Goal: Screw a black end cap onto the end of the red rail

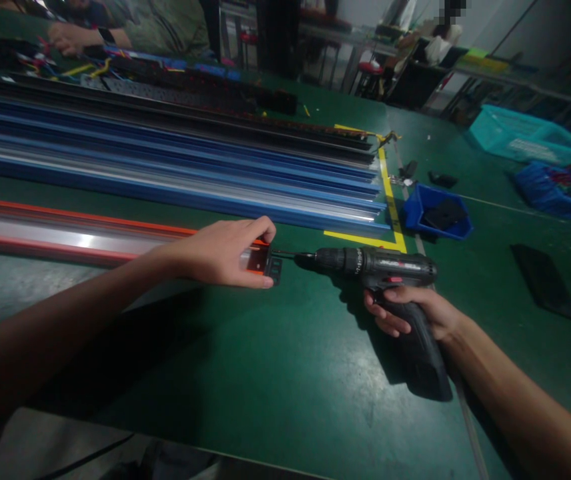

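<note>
My left hand point(220, 257) grips the end of a long orange and silver metal profile point(85, 237) lying on the green table. A black end cap point(274, 263) sits at that end, between my thumb and fingers. In my right hand point(410, 310) is a black cordless drill point(385, 267), held by its handle and pointing left. Its long thin bit point(285, 253) reaches to the end cap; whether it sits in a screw is too small to tell.
Several blue profiles point(215, 177) lie behind, bordered by yellow tape point(388, 193). A blue bin point(438, 213) with black parts, a dark flat piece point(544, 280) and a turquoise basket point(525, 133) stand to the right. Across the table, another person's hand point(68, 40) is over wires.
</note>
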`<state>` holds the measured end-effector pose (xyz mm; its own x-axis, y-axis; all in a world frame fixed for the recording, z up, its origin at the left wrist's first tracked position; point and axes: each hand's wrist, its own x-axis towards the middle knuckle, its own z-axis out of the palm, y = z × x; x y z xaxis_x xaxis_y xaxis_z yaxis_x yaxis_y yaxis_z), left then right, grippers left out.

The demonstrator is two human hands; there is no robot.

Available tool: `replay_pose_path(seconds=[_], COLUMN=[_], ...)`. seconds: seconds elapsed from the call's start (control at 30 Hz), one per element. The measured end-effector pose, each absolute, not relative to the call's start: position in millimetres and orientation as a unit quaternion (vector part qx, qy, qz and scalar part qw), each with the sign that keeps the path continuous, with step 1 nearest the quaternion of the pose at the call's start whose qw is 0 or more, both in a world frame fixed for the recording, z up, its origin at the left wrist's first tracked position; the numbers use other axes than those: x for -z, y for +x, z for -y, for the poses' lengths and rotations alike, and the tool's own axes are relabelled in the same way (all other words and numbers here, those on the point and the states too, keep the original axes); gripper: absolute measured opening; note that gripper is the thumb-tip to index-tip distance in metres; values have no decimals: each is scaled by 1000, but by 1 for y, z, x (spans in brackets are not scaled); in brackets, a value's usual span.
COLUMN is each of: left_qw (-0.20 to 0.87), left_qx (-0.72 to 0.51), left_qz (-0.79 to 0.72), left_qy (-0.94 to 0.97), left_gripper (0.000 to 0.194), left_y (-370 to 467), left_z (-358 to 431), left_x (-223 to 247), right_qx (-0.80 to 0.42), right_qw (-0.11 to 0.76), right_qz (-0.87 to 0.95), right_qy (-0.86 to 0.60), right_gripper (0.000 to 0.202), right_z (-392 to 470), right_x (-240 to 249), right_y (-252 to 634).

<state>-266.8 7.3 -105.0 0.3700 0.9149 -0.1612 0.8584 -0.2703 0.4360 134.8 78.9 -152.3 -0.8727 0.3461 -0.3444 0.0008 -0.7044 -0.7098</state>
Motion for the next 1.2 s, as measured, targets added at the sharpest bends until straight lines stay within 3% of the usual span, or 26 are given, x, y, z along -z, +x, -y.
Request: replay_pose_path(seconds=[1.2], left_qw=[234], left_qx=[-55], left_qz=[-560], left_qy=[793], left_gripper=[64], left_y=[-267], left_z=[-8], left_x=[104], right_qx=[-885], right_qw=[98], right_qz=[383], right_qy=[-246], right_gripper=[23], right_z=[-77], right_x=[150], right_y=[133])
